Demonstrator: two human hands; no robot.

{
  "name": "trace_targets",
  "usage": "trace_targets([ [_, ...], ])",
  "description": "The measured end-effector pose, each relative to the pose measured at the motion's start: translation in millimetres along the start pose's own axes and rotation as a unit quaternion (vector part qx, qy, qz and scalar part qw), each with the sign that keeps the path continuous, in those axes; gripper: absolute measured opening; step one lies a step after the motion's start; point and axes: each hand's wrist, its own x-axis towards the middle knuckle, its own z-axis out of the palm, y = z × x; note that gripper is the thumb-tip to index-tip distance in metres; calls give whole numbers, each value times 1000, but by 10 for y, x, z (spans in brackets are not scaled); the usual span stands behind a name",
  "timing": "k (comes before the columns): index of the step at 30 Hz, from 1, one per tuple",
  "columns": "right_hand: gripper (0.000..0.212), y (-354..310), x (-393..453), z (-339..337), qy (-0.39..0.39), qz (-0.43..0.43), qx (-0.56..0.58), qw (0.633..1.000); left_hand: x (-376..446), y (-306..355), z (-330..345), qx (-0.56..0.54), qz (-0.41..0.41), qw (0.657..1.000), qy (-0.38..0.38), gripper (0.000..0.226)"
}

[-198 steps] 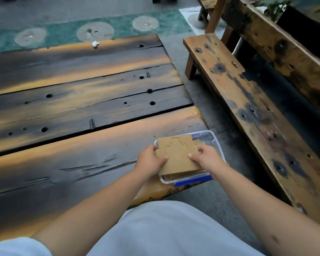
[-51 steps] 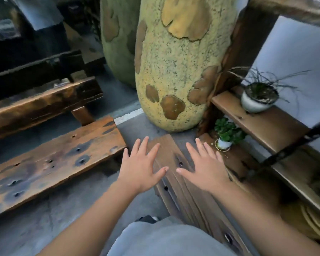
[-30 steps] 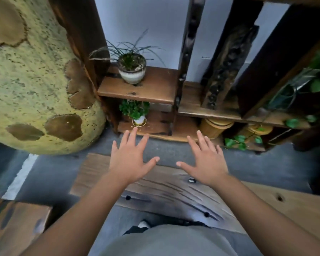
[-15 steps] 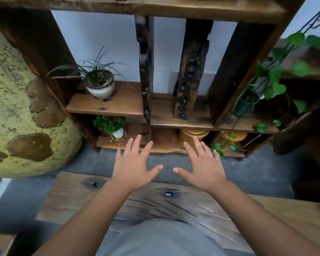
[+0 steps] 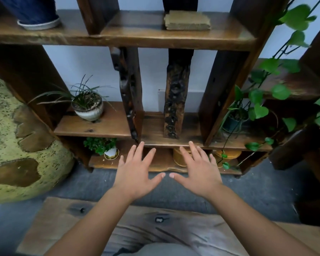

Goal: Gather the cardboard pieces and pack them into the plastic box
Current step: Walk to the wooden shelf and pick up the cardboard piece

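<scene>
Cardboard-like stack [image 5: 187, 20], tan and rough-edged, flat on upper shelf [image 5: 129, 36]

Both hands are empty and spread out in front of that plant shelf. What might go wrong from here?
1. The plastic box and cardboard pieces are nowhere in view, so packing may stall while the left hand and right hand hold nothing.
2. Reaching forward, the left hand's fingers might knock the small leafy pot just beyond them.
3. The trailing vine hangs near the right hand and might snag.
</scene>
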Motion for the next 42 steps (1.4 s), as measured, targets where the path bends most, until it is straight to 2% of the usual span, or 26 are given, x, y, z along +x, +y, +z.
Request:
trace_targets([
  [8,100,-115,512,-614,77,8,4,997,688,-107,-615,-10,38,997,71,87],
  [17,97,-216,1103,-1584,209,9,-26,978,1446,-51,-1581,21,105,977,182,84],
  [24,94,-165,1500,-2313,249,3,-44,967,1997,69,-2256,6,127,968,216,83],
  [29,96,-52,1857,-2665,245,12,-57,968,2445,156,-2498,4,116,973,199,86],
  [33,98,70,2223,-2846,232,29,-47,971,2845,183,-2549,-14,100,983,154,87],
  [38,86,258,2726,-2988,198,58,-48,977,3350,188,-2522,-83,71,989,101,84],
  [42,71,443,3060,-3025,168,93,24,981,3755,132,-2458,-119,48,990,60,80],
])
